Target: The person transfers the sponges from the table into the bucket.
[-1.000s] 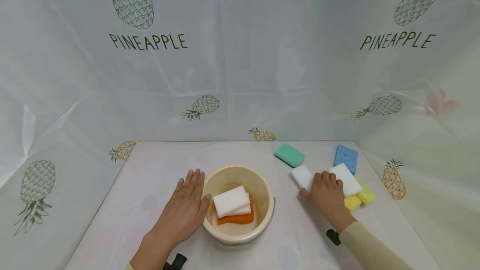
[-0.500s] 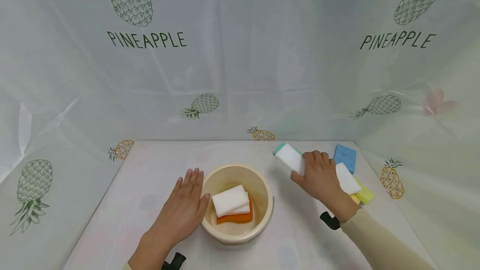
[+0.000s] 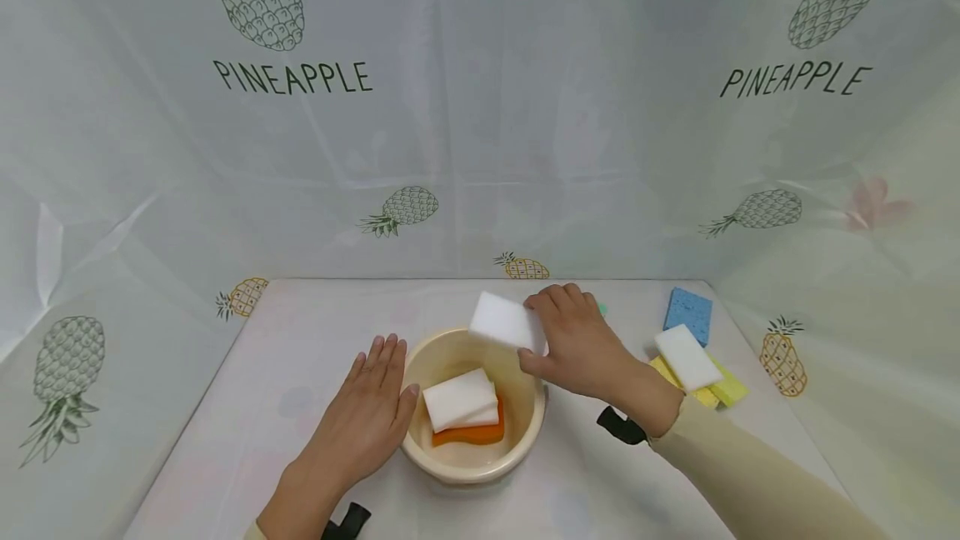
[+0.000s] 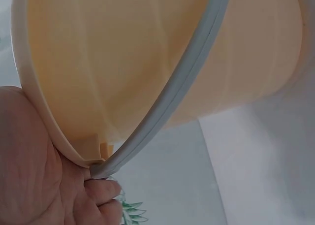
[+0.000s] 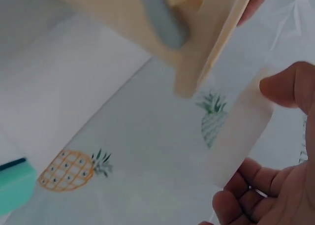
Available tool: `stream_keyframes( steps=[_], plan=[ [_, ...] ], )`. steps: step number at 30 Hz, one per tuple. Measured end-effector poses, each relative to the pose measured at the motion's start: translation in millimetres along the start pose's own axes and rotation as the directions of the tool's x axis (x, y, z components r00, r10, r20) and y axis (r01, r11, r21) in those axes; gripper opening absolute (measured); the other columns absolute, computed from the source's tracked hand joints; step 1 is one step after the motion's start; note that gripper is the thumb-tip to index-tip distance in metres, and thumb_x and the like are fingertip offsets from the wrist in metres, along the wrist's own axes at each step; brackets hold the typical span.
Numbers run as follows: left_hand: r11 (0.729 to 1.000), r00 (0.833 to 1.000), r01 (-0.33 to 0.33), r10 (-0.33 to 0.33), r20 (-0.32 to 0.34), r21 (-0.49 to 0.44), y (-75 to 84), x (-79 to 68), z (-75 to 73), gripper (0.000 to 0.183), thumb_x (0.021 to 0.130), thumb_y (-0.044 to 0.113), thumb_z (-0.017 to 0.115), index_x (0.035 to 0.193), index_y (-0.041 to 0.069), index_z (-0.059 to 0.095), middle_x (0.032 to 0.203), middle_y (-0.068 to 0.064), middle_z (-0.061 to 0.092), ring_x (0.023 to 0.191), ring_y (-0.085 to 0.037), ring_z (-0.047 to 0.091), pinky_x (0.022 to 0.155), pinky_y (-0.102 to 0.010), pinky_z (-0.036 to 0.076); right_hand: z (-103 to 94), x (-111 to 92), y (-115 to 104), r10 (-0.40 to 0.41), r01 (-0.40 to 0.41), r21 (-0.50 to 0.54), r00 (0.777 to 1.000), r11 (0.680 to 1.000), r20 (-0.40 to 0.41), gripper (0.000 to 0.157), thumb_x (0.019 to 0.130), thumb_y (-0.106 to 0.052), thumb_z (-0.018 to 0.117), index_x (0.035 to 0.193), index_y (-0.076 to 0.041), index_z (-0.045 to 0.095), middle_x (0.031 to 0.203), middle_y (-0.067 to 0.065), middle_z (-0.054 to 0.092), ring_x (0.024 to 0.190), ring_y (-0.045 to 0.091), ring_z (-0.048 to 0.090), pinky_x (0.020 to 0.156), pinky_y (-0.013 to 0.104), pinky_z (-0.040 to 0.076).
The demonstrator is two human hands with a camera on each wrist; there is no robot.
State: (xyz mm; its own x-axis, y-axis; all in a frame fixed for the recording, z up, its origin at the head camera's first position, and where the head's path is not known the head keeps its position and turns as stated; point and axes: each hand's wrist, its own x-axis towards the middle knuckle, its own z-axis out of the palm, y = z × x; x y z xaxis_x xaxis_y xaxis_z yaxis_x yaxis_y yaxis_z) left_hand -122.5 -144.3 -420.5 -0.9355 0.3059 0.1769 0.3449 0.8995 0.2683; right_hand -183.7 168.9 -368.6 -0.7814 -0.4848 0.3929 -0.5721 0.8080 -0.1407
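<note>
White sponge (image 3: 506, 323) — pinched by right hand (image 3: 581, 344) over basin (image 3: 534, 407); left hand (image 3: 367, 415) flat.

The head camera is looking down and forward from above the table (image 3: 300, 373), far enough back to be showing both hands and the pineapple curtain (image 3: 480, 107) behind. The left wrist camera is sitting very close – it is looking up along the outside of the beige bowl (image 4: 162, 57) and its grey rim. The right wrist camera is also looking from low down, close to the bowl (image 5: 216, 33). All three views are sharing one thing – the bowl (image 3: 471, 465).
</note>
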Motion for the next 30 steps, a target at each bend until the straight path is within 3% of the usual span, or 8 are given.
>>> stream_keyframes(
  steps=[4,12,20,30],
  plan=[
    [1.0,1.0,0.0,0.0,-0.007,0.007,0.3,0.8,0.2,0.066,0.112,0.036,0.047,0.161,-0.007,0.034,0.168,-0.025,0.034,0.16,-0.039,0.025,0.129,-0.058,0.025,5.4,5.9,-13.5,-0.105,0.104,0.02,0.992,0.994,0.063,0.051,0.083,-0.035,0.075,0.123,-0.005,0.063,0.12,0.007,0.064,0.105,0.026,0.053,0.089,0.041,0.045],
    [1.0,1.0,-0.008,0.008,-0.021,0.007,2.2,-0.5,-2.6,0.065,0.112,0.034,0.048,0.16,-0.008,0.035,0.167,-0.025,0.036,0.159,-0.041,0.028,0.129,-0.059,0.027,23.1,9.4,-28.4,-0.204,0.203,0.027,0.955,0.979,0.213,0.05,0.086,-0.041,0.072,0.127,-0.013,0.063,0.123,0.001,0.062,0.111,0.02,0.05,0.09,0.036,0.042],
    [1.0,1.0,-0.004,0.004,-0.012,0.004,2.4,-1.0,-2.0,0.065,0.112,0.034,0.048,0.161,-0.007,0.034,0.168,-0.025,0.034,0.16,-0.04,0.026,0.129,-0.058,0.026,38.5,11.5,-34.4,-0.216,0.224,-0.005,0.942,0.974,0.255,0.05,0.087,-0.044,0.069,0.127,-0.014,0.064,0.125,0.0,0.064,0.111,0.019,0.05,0.09,0.036,0.042],
    [1.0,1.0,0.0,0.0,-0.018,-0.006,1.9,-2.0,-1.2,0.065,0.113,0.034,0.047,0.161,-0.007,0.034,0.168,-0.025,0.034,0.16,-0.04,0.026,0.129,-0.058,0.026,45.5,10.7,-36.8,-0.234,0.263,-0.092,0.941,0.96,0.244,0.056,0.091,-0.049,0.072,0.132,-0.012,0.066,0.128,0.002,0.064,0.115,0.022,0.052,0.092,0.037,0.043]
  ],
)
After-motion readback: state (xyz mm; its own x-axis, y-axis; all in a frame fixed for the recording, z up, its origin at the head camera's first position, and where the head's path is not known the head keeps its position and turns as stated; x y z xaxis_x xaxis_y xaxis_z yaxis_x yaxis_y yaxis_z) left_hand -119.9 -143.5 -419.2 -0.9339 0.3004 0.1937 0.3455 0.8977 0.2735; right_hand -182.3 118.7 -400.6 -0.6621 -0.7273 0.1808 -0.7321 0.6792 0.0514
